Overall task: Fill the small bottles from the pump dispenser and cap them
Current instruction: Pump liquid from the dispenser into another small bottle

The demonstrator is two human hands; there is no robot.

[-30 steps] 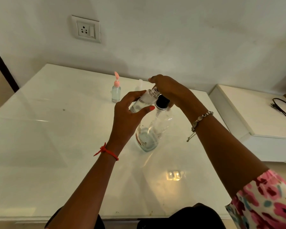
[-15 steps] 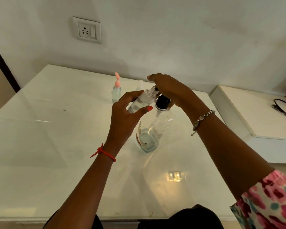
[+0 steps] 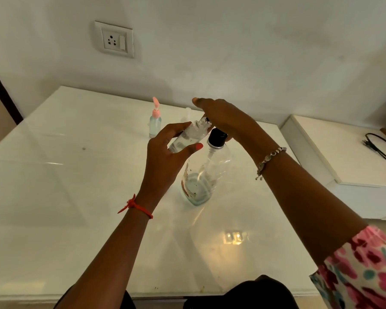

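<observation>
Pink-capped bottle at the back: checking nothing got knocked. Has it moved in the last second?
No. The pink-capped bottle stands where it did, still below and right of the wall socket.

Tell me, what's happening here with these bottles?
A person is filling a small clear bottle from a big pump bottle standing on the white table. The left hand holds the small bottle tilted, its open neck up at the spout, while the right hand lies flat over the pump top. The big bottle has only a little liquid left at the bottom. Another small bottle with a pink cap stands farther back, near the wall.
</observation>
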